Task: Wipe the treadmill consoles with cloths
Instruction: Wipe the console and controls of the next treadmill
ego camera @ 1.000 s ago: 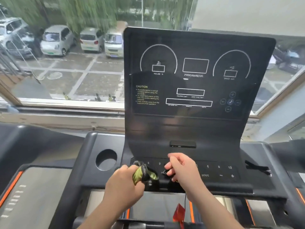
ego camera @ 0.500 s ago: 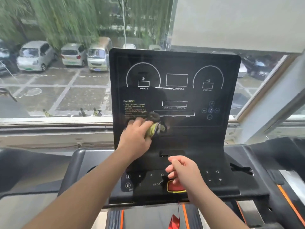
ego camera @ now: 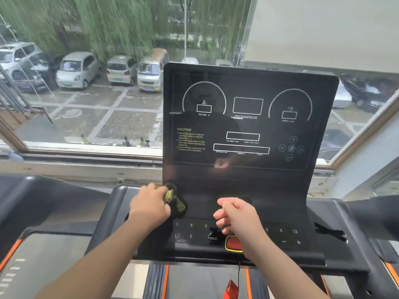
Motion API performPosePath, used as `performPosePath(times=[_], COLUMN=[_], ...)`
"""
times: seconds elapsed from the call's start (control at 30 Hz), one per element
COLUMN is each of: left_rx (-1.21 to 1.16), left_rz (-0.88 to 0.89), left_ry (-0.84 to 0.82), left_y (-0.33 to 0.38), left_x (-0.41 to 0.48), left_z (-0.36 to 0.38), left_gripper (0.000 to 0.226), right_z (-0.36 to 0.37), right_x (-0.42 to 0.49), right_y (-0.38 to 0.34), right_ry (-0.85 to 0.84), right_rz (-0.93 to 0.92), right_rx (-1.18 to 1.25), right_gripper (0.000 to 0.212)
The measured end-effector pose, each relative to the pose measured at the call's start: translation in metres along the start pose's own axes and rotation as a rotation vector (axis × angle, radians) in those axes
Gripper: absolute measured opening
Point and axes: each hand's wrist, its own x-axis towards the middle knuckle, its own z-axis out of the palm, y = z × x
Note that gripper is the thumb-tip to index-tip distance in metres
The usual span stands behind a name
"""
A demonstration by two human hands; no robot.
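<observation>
Left hand (ego camera: 151,205) grips a crumpled green-black cloth (ego camera: 176,202) at the glossy black console panel (ego camera: 248,182)'s lower-left corner; the panel spreads up and right. Right hand (ego camera: 237,217) hovers nearby, fingers loose, empty.

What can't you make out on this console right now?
Head view only:
- cloth: mostly covered by the left hand gripping it, so its full size is hidden.
- red button: partly behind the right hand; contact cannot be told.
- caution text: too small and blurred to read.
- red tag: cut off by the bottom edge.
</observation>
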Motion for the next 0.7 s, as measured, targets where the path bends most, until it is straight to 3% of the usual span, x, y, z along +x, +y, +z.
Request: performPosePath(times=[0.2, 0.33, 0.43, 0.53, 0.63, 0.7], left_rx=[-0.049, -0.142, -0.369, -0.577, -0.832, -1.015], left_rz=[-0.024, 0.098, 0.152, 0.14, 0.1, 0.036], left_ry=[-0.125, -0.212, -0.326, -0.339, -0.394, -0.474], left_y=[0.011, 0.03, 0.052, 0.075, 0.106, 0.128], left_x=[-0.039, -0.077, -0.098, -0.098, -0.106, -0.122], left_z=[0.011, 0.026, 0.033, 0.026, 0.006, -0.001], left_gripper=[0.024, 0.015, 0.015, 0.014, 0.009, 0.018], right_z=[-0.002, -0.016, -0.031, -0.053, -0.075, -0.089], right_x=[-0.002, -0.009, -0.012, -0.02, -0.036, -0.052], right_y=[0.007, 0.015, 0.031, 0.049, 0.065, 0.077], right_ry=[0.02, 0.096, 0.144, 0.203, 0.235, 0.237], right_rz=[0.006, 0.036, 0.033, 0.026, 0.023, 0.046], right_rx=[-0.017, 0.062, 0.053, 0.031, 0.018, 0.011], right_gripper=[0.017, 0.017, 0.02, 0.019, 0.019, 0.023])
